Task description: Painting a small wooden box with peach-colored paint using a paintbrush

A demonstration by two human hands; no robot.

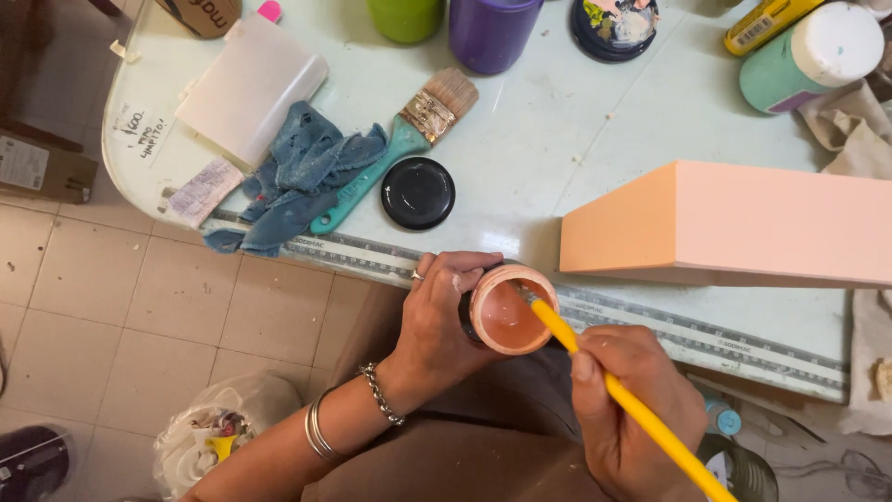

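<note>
My left hand [437,316] grips a small round jar [511,311] of peach-pink paint, held tilted toward me just below the table's front edge. My right hand [632,409] holds a yellow-handled brush [641,409], and its tip dips into the jar's paint. A ring and metal bracelets are on my left hand and wrist. A peach-painted box [734,223] lies on the pale green table [557,121] just above the jar.
On the table lie a black lid [418,192], a teal flat brush [400,144], a blue rag [297,172], a white block [251,88], green and purple jars, a paint-smeared lid and a mint bottle [808,56]. A white bag [209,437] sits on the tiled floor.
</note>
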